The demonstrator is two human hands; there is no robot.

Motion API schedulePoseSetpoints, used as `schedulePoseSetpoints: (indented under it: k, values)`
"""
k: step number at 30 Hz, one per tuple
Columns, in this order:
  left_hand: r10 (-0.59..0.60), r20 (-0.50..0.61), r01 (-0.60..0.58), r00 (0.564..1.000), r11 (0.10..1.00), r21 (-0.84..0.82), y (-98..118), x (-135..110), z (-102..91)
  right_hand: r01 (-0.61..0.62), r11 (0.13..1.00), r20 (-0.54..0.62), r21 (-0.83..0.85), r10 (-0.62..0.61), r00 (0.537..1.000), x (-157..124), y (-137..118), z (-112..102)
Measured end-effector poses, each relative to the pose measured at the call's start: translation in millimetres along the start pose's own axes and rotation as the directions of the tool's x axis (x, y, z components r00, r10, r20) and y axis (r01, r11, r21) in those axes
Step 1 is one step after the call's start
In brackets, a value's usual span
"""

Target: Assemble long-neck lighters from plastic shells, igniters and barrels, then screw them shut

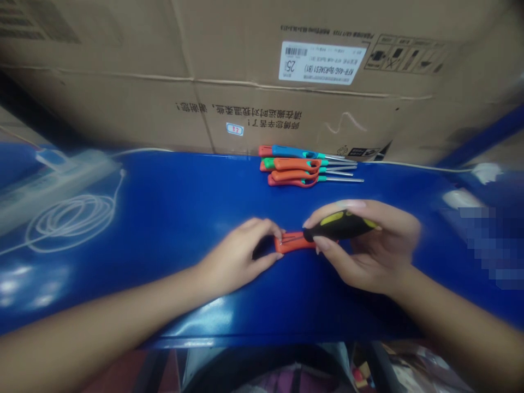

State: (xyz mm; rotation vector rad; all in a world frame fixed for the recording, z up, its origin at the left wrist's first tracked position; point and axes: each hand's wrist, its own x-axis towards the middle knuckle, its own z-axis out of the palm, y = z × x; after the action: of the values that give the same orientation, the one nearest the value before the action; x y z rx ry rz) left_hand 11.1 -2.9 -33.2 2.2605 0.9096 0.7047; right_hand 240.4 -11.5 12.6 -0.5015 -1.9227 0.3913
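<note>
On the blue table lies an orange lighter (297, 246), its left end pinched between the thumb and fingers of my left hand (245, 251). My right hand (374, 245) is wrapped round the black and yellow handle of a screwdriver (347, 225). The screwdriver's thin shaft slants down to the left, and its tip is at the left end of the lighter. The right part of this lighter is hidden behind my right hand and the handle. Farther back, several long-nosed lighters (297, 174) in orange, green, blue and red lie in a pile, metal barrels to the right.
A large cardboard box (143, 87) stands upright along the back of the blue table (196, 202). To the left are a coiled white cable (73, 221) and a power strip (61, 180). A white object (487, 172) sits at the right.
</note>
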Motion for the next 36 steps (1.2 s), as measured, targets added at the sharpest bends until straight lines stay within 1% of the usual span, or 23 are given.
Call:
schedulePoseSetpoints:
  k: [4,8,11,13,15,16,17,19,21,23,25,27,28,29,31,32,33,36]
  values:
    - [-0.008,0.006,0.008,1.000,1.000,-0.002,0.1,0.2,0.7,-0.008,1.000,0.011,-0.002,0.008,1.000,-1.3,1.1,0.3]
    - [-0.008,0.006,0.008,1.000,1.000,-0.009,0.0,0.6,1.0,-0.048,0.999,0.027,0.002,0.048,0.998,-5.5,3.0,0.9]
    - [-0.012,-0.010,0.011,1.000,1.000,-0.022,0.8,1.5,0.8,-0.150,0.988,0.053,0.044,0.148,0.988,-4.6,1.3,0.1]
    - [-0.015,-0.013,0.015,1.000,0.999,-0.032,1.9,2.0,1.1,-0.237,0.970,0.092,0.048,0.232,0.968,0.6,-0.8,-1.5]
    - [-0.007,-0.009,0.006,1.000,0.999,-0.034,3.2,2.5,2.2,-0.293,0.956,0.133,0.019,0.287,0.948,8.9,-1.9,-4.3]
    - [0.002,-0.007,-0.002,1.000,1.000,-0.031,3.9,3.0,3.2,-0.300,0.954,0.154,-0.019,0.300,0.942,13.6,-1.9,-6.1]
    - [0.013,-0.004,-0.013,1.000,1.000,-0.024,4.6,3.8,4.5,-0.290,0.954,0.172,-0.078,0.299,0.939,18.4,-1.5,-8.2]
    - [0.035,0.011,-0.035,0.999,0.999,-0.008,5.9,6.9,8.0,-0.204,0.948,0.191,-0.245,0.253,0.948,27.7,0.1,-13.6]
    - [0.059,0.034,-0.059,0.998,0.998,0.002,7.5,12.8,12.1,-0.091,0.902,0.199,-0.421,0.190,0.961,36.7,1.1,-20.5]
    - [0.082,0.050,-0.082,0.995,0.997,0.003,9.7,20.8,16.3,-0.041,0.855,0.244,-0.517,0.193,0.950,45.3,0.5,-28.6]
    - [0.101,0.060,-0.101,0.993,0.995,0.003,12.5,29.2,20.1,-0.040,0.858,0.326,-0.511,0.237,0.915,51.8,-1.2,-36.5]
    - [0.116,0.064,-0.117,0.991,0.993,0.007,15.0,35.9,23.4,-0.041,0.890,0.396,-0.454,0.243,0.885,53.6,-2.1,-42.3]
    - [0.121,0.061,-0.122,0.991,0.992,0.010,15.7,38.1,24.9,-0.026,0.901,0.397,-0.433,0.216,0.892,52.3,-1.8,-43.9]
    - [0.124,0.053,-0.125,0.991,0.992,0.011,16.0,39.5,26.3,-0.002,0.902,0.373,-0.431,0.180,0.910,49.7,-1.0,-44.7]
    - [0.125,0.029,-0.125,0.992,0.992,0.000,15.1,40.4,28.8,0.072,0.875,0.277,-0.479,0.073,0.958,42.1,1.3,-44.4]
    - [0.125,0.023,-0.125,0.992,0.992,-0.014,14.0,40.2,29.9,0.093,0.858,0.237,-0.505,0.034,0.971,38.1,2.1,-43.8]
    - [0.126,0.022,-0.125,0.992,0.992,-0.032,12.8,39.9,30.7,0.091,0.855,0.219,-0.510,0.027,0.975,34.7,2.3,-43.1]
    - [0.119,0.034,-0.116,0.992,0.990,-0.073,9.4,39.2,31.9,-0.038,0.915,0.245,-0.402,0.147,0.958,30.0,-0.2,-42.1]
